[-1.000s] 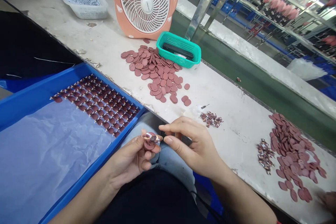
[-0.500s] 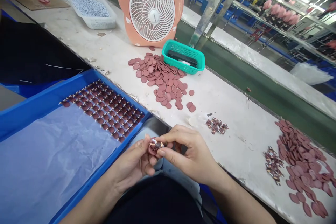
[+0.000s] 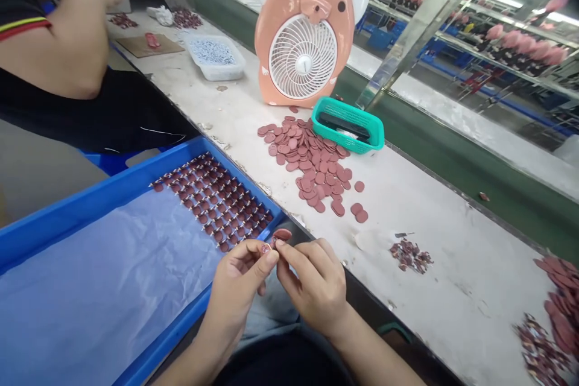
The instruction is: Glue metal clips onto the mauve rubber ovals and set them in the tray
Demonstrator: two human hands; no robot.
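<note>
My left hand (image 3: 242,280) is closed, thumb and forefinger pinching a tiny patterned piece (image 3: 266,248) with white and orange marks. Right beside it, my right hand (image 3: 314,283) pinches a reddish-brown oval disc (image 3: 283,234) that sticks up above the fingertips. The fingertips of both hands nearly meet, and they hide whether disc and piece are joined. Left of my hands, a blue tray (image 3: 181,154) lined with pale blue sheet (image 3: 117,277) bears rows of dark red discs with small light-coloured bits (image 3: 226,199).
Loose oval discs (image 3: 316,163) lie on the white table (image 3: 420,193) by a green basket (image 3: 348,123) and a pig-shaped fan (image 3: 303,42). Small patterned pieces (image 3: 411,255) are heaped to the right, with more discs (image 3: 563,301) beyond. Another person's arm (image 3: 58,54) is at upper left.
The view has shifted, bringing in the other person's arm. My hands have turned the held item: the disc now stands up at the right fingertips instead of lying in the left fingers.
</note>
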